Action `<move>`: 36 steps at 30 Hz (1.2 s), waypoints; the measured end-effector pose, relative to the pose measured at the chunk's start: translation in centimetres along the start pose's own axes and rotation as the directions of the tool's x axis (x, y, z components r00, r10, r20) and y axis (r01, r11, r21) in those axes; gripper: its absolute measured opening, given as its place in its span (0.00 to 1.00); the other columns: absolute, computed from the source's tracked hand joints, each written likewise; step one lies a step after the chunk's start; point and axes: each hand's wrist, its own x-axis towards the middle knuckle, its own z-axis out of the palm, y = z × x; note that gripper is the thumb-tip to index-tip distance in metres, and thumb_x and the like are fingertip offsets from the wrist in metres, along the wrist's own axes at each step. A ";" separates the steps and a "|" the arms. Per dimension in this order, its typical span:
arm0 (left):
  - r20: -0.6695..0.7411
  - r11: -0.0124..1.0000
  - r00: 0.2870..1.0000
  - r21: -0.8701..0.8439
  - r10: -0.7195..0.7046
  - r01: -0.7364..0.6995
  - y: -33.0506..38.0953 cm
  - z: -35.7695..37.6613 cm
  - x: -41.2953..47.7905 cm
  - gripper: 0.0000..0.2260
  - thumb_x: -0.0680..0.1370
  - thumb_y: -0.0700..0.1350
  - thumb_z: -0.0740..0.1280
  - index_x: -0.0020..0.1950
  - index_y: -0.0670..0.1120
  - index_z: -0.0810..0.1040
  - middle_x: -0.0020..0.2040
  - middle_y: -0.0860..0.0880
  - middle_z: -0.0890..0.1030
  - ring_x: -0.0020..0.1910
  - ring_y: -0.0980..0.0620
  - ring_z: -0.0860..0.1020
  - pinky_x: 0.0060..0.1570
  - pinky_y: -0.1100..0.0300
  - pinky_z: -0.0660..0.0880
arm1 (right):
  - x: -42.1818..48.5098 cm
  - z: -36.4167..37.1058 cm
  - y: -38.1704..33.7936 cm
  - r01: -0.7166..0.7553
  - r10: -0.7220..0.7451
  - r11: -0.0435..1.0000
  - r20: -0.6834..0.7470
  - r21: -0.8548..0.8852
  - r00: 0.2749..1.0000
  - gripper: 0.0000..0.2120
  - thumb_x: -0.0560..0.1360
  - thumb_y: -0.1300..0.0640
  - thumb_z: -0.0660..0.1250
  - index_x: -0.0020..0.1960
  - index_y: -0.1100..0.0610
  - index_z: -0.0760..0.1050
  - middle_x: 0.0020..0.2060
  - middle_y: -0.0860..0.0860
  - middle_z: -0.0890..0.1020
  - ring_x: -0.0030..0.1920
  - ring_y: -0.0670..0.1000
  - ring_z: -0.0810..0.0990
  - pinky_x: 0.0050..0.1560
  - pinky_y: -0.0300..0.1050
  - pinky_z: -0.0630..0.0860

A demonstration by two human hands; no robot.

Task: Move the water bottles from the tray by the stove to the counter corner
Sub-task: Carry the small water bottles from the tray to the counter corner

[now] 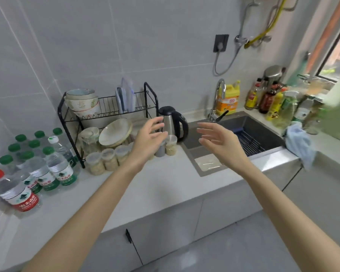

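Home kitchen: dark recessed sink [263, 130] with chrome tap [217, 99], black wire dish rack [108, 114] holding stacked bowls, white counter [155, 185]

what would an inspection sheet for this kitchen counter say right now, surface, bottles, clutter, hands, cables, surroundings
surface: pale counter, bare strip along the front edge
job's things: water bottles, mostly green-capped, stand clustered in the left corner; a red-capped bottle is nearest the camera; tray and stove not in view
clutter: dish rack with bowls, jars in front of it, kettle, sauce bottles behind the sink, blue cloth draped right of the sink
hands: left hand and right hand raised over the counter, fingers spread, holding nothing
cables: grey cable loops below the wall socket; yellow hose above
surroundings: tiled wall, window at right, cabinets below
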 end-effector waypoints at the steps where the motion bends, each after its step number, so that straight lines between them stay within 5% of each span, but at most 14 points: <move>1: 0.049 1.000 0.999 0.002 0.008 -0.008 0.7 1.7 -0.1 0.20 0.79 0.39 0.65 0.70 0.49 0.69 0.65 0.50 0.75 0.55 0.57 0.78 0.45 0.70 0.75 | -1.1 -1.5 0.3 -0.016 0.016 1.000 -0.039 -0.014 0.999 0.19 0.75 0.61 0.69 0.64 0.49 0.74 0.57 0.44 0.82 0.56 0.44 0.81 0.62 0.48 0.77; 7: 0.299 0.995 0.949 -0.024 0.101 -0.099 4.8 11.5 -0.9 0.20 0.79 0.42 0.65 0.70 0.52 0.70 0.65 0.52 0.76 0.58 0.54 0.78 0.47 0.67 0.73 | -7.5 -10.3 2.0 -0.137 0.118 0.989 -0.245 -0.059 0.962 0.18 0.76 0.60 0.68 0.64 0.48 0.74 0.57 0.44 0.82 0.57 0.45 0.81 0.62 0.49 0.77; 13: 0.442 0.977 0.871 -0.084 0.214 -0.198 8.5 21.6 -2.9 0.18 0.79 0.39 0.65 0.68 0.50 0.73 0.62 0.53 0.78 0.55 0.62 0.77 0.52 0.64 0.76 | -14.0 -18.7 3.9 -0.237 0.183 0.969 -0.425 -0.078 0.887 0.18 0.76 0.59 0.68 0.65 0.49 0.75 0.57 0.44 0.82 0.56 0.42 0.81 0.61 0.45 0.77; 16: 0.544 0.970 0.803 -0.111 0.242 -0.217 10.8 28.2 -4.7 0.19 0.78 0.39 0.65 0.69 0.48 0.72 0.62 0.52 0.78 0.56 0.57 0.78 0.57 0.59 0.76 | -18.4 -23.9 5.1 -0.288 0.201 0.954 -0.523 -0.089 0.828 0.17 0.76 0.59 0.68 0.63 0.48 0.75 0.56 0.44 0.82 0.56 0.42 0.81 0.61 0.44 0.77; 22: 0.701 0.949 0.640 -0.221 0.315 -0.225 15.6 42.9 -10.5 0.20 0.78 0.37 0.64 0.69 0.49 0.71 0.61 0.49 0.78 0.52 0.59 0.78 0.48 0.69 0.74 | -28.2 -34.9 7.4 -0.396 0.229 0.913 -0.683 -0.096 0.693 0.17 0.76 0.59 0.68 0.62 0.44 0.74 0.56 0.44 0.81 0.56 0.42 0.80 0.61 0.49 0.77; 36: 0.886 0.915 0.245 -0.354 0.394 -0.192 25.4 70.5 -25.6 0.19 0.78 0.41 0.65 0.68 0.54 0.70 0.62 0.53 0.77 0.50 0.62 0.78 0.48 0.67 0.75 | -49.4 -54.7 10.7 -0.569 0.226 0.822 -0.917 -0.001 0.328 0.18 0.75 0.61 0.68 0.61 0.45 0.75 0.55 0.42 0.81 0.57 0.44 0.80 0.62 0.53 0.75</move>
